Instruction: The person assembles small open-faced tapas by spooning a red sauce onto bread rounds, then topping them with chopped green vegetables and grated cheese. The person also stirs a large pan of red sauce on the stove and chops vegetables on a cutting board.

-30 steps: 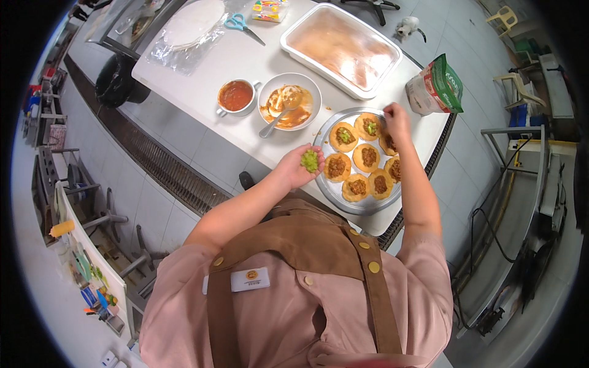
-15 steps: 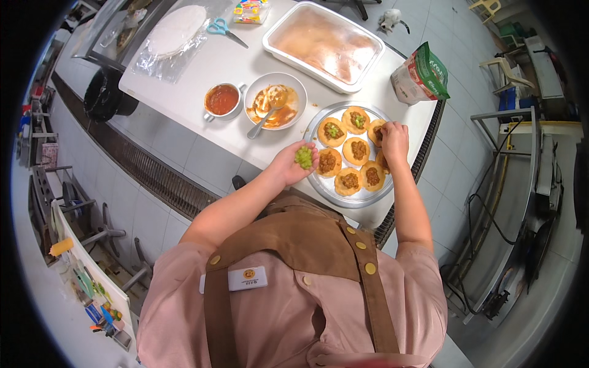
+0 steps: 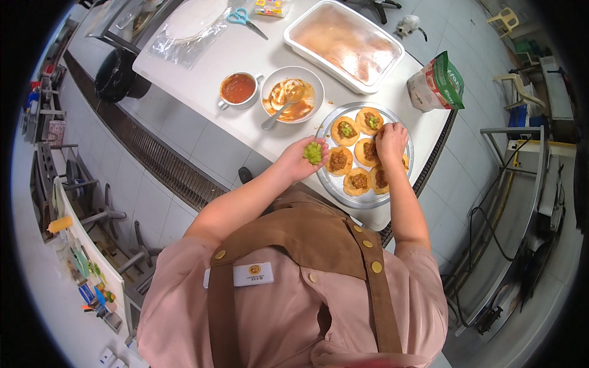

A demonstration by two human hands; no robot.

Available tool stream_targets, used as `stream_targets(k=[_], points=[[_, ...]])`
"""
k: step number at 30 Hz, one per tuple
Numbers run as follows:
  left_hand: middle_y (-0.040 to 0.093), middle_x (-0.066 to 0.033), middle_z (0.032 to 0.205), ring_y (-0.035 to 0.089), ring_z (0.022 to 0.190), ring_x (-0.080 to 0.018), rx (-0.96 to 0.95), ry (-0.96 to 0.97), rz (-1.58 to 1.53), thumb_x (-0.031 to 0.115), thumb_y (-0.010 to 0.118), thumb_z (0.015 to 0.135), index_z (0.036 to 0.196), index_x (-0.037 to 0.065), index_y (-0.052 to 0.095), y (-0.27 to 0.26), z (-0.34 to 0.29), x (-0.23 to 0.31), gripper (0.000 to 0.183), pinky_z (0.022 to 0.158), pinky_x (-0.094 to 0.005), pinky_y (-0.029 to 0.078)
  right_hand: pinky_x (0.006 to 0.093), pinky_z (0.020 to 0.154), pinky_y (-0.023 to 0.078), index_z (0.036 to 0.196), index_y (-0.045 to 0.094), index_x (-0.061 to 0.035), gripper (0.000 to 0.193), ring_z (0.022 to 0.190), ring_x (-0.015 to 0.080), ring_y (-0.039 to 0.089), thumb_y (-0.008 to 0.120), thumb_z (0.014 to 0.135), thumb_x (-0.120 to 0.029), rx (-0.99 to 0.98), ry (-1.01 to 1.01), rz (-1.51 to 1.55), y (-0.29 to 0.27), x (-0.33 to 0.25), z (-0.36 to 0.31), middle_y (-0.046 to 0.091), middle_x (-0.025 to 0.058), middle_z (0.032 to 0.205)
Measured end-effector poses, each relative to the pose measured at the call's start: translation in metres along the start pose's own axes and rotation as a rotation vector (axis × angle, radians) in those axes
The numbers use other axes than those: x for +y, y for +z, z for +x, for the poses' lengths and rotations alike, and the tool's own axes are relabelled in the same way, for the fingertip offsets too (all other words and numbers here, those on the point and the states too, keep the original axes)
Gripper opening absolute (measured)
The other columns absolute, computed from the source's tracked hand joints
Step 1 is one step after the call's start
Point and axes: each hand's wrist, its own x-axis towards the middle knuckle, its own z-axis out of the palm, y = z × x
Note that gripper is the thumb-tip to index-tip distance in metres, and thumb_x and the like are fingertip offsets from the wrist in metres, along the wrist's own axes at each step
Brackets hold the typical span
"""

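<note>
My left hand (image 3: 299,160) is cupped palm up at the near left edge of a round metal pan (image 3: 331,186), holding a small heap of chopped green vegetable (image 3: 313,153). Several small round golden dough discs sit in the pan, topped with brown filling. Green bits lie on two of them at the far side, a left disc (image 3: 345,131) and a disc (image 3: 370,121) beside it. Over the pan's right part is my right hand (image 3: 392,144), fingers drawn together and pointing down beside the middle disc (image 3: 367,152). Its fingertips, and whatever they hold, are hidden. The hand and forearm cover some discs.
Left of the pan stand a white bowl (image 3: 316,80) with a spoon and a metal cup of red sauce (image 3: 238,88). Behind it is a white lidded tub (image 3: 343,46); a green-topped pouch (image 3: 437,84) stands at the right. Blue-handled scissors (image 3: 246,22) lie farther back.
My right hand has shifted from the pan's far right disc toward the middle one. My left hand still holds the green pieces. The whole view has moved slightly.
</note>
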Motion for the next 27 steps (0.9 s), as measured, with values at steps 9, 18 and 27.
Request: stream_targets(k=[9, 18, 27], points=[[0.062, -0.0107, 0.112, 0.062, 0.101, -0.0242, 0.048, 0.01, 0.123, 0.029, 0.046, 0.101, 0.117, 0.006, 0.058, 0.015, 0.014, -0.013, 0.03, 0.091, -0.0409, 0.053, 0.0449, 0.082, 0.048, 0.103, 0.058, -0.0004, 0.024, 0.095, 0.0368, 0.058, 0.06, 0.08, 0.0, -0.191, -0.271, 0.688, -0.045, -0.11, -0.063, 0.06, 0.02, 0.097], [0.061, -0.0099, 0.116, 0.058, 0.11, -0.0243, 0.13, 0.017, 0.166, 0.032, 0.049, 0.099, 0.111, 0.008, 0.062, 0.021, 0.027, -0.024, 0.03, 0.095, -0.0429, 0.049, 0.0451, 0.085, 0.048, 0.106, 0.058, -0.0031, 0.029, 0.103, 0.0397, 0.053, 0.056, 0.078, 0.001, -0.227, -0.249, 0.541, -0.044, -0.125, -0.074, 0.056, 0.0179, 0.114], [0.061, -0.0119, 0.101, 0.062, 0.093, -0.0247, 0.013, -0.065, 0.065, 0.027, 0.049, 0.1, 0.109, 0.003, 0.057, 0.026, 0.026, -0.024, 0.027, 0.085, -0.0403, 0.055, 0.0267, 0.065, 0.048, 0.094, 0.064, -0.0037, 0.013, 0.072, 0.0123, 0.058, 0.066, 0.082, 0.0, -0.347, 0.293, 1.203, -0.043, -0.082, -0.055, 0.06, 0.0019, 0.077]])
